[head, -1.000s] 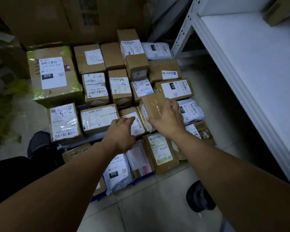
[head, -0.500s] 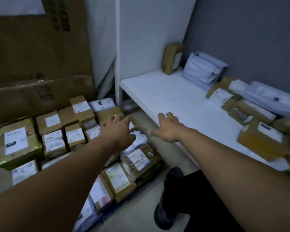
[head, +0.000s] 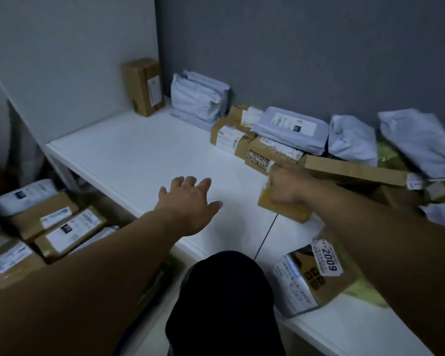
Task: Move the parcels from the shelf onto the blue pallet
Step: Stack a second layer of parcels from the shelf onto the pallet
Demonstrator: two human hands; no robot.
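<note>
1. The right hand [head: 288, 187] lies on the small brown box [head: 285, 210]. Its fingers are curled over the box's top and left edge. The thumb is hidden.
2. The small brown box rests on the white shelf [head: 139, 155], held by the right hand alone.
3. The left hand [head: 188, 201] holds nothing. Its fingers are straight and spread over bare shelf, well to the left of the grip. Contact with the shelf cannot be told.
4. Just beyond the grip lies a long flat carton [head: 352, 169]. Its left end is at the knuckles.
5. Beyond and left of the grip sits a printed box [head: 265, 160]. Grey mailer bags [head: 293, 127] lie behind it along the wall.
6. An upright box [head: 144, 86] stands in the far-left corner, well apart from the grip.
7. Nearer than the grip, beneath the right forearm, a taped parcel [head: 314, 276] marked 2009 sits at the shelf's front edge.
8. Below shelf level, far left of the grip, lie the stacked parcels [head: 62, 227]. Their support is hidden.
</note>
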